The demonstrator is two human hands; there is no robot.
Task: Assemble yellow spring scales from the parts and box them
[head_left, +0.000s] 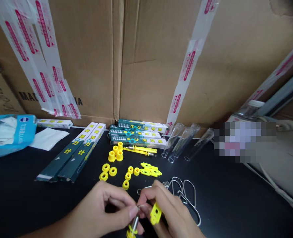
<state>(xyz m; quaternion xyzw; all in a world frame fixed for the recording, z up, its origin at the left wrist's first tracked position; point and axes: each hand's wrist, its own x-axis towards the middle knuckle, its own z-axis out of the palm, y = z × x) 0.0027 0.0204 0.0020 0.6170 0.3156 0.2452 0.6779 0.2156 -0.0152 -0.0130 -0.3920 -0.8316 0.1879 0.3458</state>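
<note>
Low in the middle of the view my left hand (106, 206) pinches a small metal spring rod with a yellow end piece (133, 228). My right hand (164, 206) meets it, fingers closed on a thin wire hook at the rod's top and a flat yellow plastic tab (155, 213). Both hands hover just above the black table (235, 198). Just beyond the fingers lie yellow plastic rings (108, 172), yellow caps (115, 153), yellow flat strips (150, 169) and bent wire loops (186, 193).
Dark green long boxes (72, 155) lie at left, a stack of the same boxes (138, 134) at the back. Clear plastic tubes (179, 142) lie to the right of it. A blue tissue pack (10, 134) sits far left. Taped cardboard cartons (146, 59) wall the back.
</note>
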